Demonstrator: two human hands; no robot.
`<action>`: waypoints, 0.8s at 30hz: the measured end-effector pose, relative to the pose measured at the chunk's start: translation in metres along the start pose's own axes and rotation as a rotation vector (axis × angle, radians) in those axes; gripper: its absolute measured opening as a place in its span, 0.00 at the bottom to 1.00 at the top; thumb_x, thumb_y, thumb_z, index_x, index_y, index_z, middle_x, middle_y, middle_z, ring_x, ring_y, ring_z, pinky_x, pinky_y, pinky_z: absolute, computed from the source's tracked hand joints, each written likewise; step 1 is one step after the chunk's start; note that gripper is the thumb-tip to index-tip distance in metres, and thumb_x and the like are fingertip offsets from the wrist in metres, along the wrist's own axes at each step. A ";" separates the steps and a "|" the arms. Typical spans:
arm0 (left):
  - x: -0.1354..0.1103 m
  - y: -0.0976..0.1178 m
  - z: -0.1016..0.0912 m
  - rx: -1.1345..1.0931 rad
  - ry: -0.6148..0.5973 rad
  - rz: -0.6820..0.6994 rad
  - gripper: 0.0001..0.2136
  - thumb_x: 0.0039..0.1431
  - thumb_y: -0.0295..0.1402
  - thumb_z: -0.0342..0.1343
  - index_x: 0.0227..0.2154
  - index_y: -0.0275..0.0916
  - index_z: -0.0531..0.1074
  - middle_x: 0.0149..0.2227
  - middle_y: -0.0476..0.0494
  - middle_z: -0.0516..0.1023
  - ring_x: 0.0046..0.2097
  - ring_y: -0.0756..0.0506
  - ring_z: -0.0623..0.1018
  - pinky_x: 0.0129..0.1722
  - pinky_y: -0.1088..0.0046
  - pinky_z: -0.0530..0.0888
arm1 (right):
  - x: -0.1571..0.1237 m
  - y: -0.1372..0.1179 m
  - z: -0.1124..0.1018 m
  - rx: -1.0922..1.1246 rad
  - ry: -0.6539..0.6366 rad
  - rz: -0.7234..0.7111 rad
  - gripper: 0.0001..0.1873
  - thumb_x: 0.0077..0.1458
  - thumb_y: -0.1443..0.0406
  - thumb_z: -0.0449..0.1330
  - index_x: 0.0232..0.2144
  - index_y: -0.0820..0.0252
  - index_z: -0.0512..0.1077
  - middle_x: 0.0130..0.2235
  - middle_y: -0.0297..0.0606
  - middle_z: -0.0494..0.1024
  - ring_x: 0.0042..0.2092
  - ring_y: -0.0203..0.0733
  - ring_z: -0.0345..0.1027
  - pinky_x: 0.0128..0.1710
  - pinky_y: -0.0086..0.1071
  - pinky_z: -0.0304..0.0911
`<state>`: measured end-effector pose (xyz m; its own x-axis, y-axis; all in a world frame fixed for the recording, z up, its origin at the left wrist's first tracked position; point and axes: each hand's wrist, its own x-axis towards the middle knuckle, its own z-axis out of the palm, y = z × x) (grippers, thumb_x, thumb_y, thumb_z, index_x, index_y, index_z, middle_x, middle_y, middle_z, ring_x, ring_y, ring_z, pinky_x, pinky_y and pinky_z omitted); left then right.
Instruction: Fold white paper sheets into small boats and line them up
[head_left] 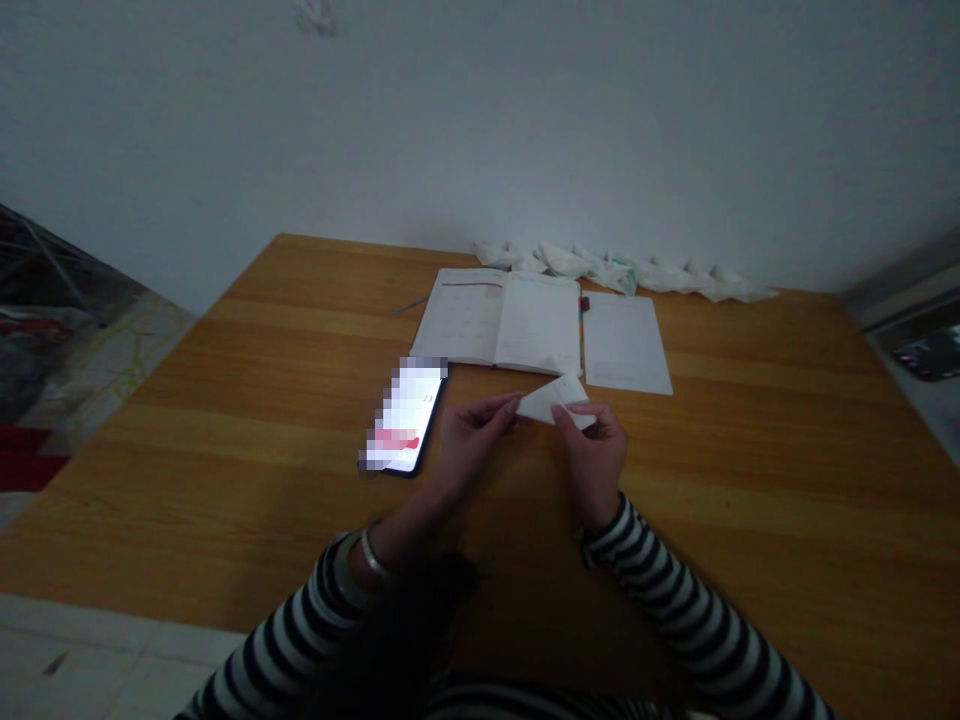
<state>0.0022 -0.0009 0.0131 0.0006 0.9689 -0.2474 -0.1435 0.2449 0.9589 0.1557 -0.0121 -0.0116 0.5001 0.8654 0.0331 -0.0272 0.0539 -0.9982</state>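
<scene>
Just right of the frame's centre, the folded white paper (546,402) sits between both sets of fingertips, its long axis running roughly across the frame. The left hand (474,432) pinches closed at its pointed left tip, while the right hand (596,450) has the bigger hold, thumb pressed on the near face, fingers partly hidden behind; it's small, pale, flat-faced and sharp-cornered!

wooden table (787,450) | open notebook (525,318) | white sheet (627,343) | lit phone (409,415) | row of white folded pieces (615,273)
</scene>
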 end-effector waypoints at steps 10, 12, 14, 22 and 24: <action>0.003 -0.007 0.000 0.026 -0.221 -0.072 0.18 0.53 0.48 0.66 0.32 0.34 0.83 0.31 0.40 0.85 0.30 0.46 0.81 0.33 0.73 0.76 | -0.004 -0.003 0.001 0.073 -0.072 -0.019 0.20 0.43 0.62 0.71 0.35 0.56 0.66 0.29 0.30 0.74 0.28 0.38 0.70 0.28 0.31 0.67; 0.002 -0.006 0.000 0.038 -0.243 -0.067 0.21 0.55 0.52 0.63 0.30 0.34 0.82 0.29 0.40 0.84 0.29 0.46 0.81 0.32 0.72 0.77 | -0.006 -0.004 0.001 0.061 -0.070 -0.029 0.19 0.44 0.62 0.71 0.35 0.56 0.66 0.29 0.30 0.75 0.29 0.39 0.71 0.28 0.32 0.68; 0.002 -0.005 0.002 0.067 -0.268 -0.055 0.24 0.56 0.54 0.60 0.28 0.34 0.81 0.26 0.40 0.83 0.26 0.46 0.80 0.31 0.72 0.77 | -0.006 -0.007 0.001 0.041 -0.057 -0.060 0.18 0.44 0.61 0.71 0.35 0.56 0.66 0.30 0.31 0.75 0.30 0.39 0.71 0.29 0.32 0.68; 0.002 -0.002 0.001 0.113 -0.206 0.000 0.25 0.59 0.54 0.56 0.26 0.35 0.78 0.24 0.40 0.82 0.25 0.46 0.80 0.29 0.72 0.77 | 0.003 -0.007 -0.007 -0.112 -0.222 -0.125 0.09 0.51 0.58 0.67 0.29 0.58 0.76 0.27 0.33 0.76 0.26 0.37 0.66 0.26 0.31 0.63; 0.002 -0.001 0.001 0.119 -0.224 0.009 0.24 0.60 0.53 0.56 0.26 0.34 0.78 0.24 0.39 0.82 0.26 0.46 0.80 0.30 0.71 0.77 | 0.005 -0.007 -0.007 -0.122 -0.235 -0.102 0.12 0.51 0.57 0.67 0.24 0.58 0.75 0.23 0.31 0.74 0.25 0.36 0.64 0.25 0.30 0.62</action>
<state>0.0037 0.0007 0.0120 0.2207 0.9515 -0.2141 -0.0272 0.2255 0.9739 0.1642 -0.0119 -0.0046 0.2805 0.9509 0.1308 0.1247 0.0990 -0.9872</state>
